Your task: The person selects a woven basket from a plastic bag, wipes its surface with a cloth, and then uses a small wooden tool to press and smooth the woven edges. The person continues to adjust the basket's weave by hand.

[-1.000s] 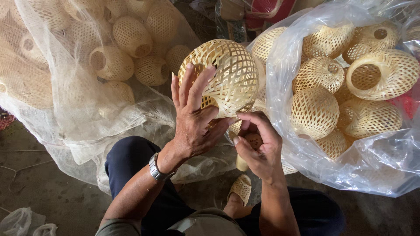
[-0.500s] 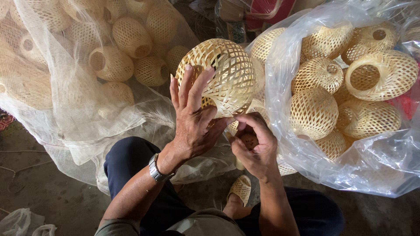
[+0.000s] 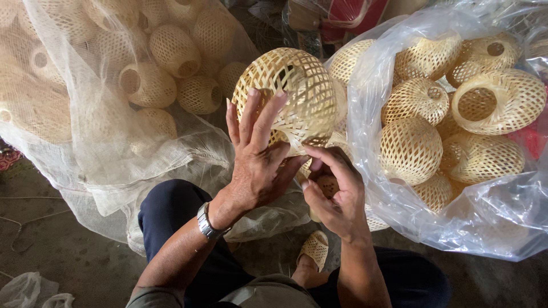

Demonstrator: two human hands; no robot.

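At far left a white mesh sack (image 3: 85, 142) bulges with woven bamboo globes (image 3: 171, 51), pale and round, each with a small hole at one end; they show dimly through the netting and fill it to the top edge of the view. The sack rests on the ground beside the person's knee, and a crumpled plastic scrap (image 3: 23, 288) lies at the bottom left corner.

In the middle, the left hand (image 3: 260, 165) presses flat against the underside of a single lattice globe (image 3: 291, 94), fingers spread and straight, palm cupping it from below. A metal watch (image 3: 208, 222) sits on that wrist. The globe is held up between the two sacks, above the person's lap.

Just below it, the right hand (image 3: 334, 194) is curled, thumb and fingers pinching at the globe's lower rim, where a smaller woven piece (image 3: 328, 185) shows inside the grip. Under the hands a sandalled foot (image 3: 314, 251) rests on the ground.

At right a clear plastic bag (image 3: 485, 217) lies open, holding more globes (image 3: 411, 148), packed close and touching; one at the upper right (image 3: 499, 102) turns its wide opening toward the camera.
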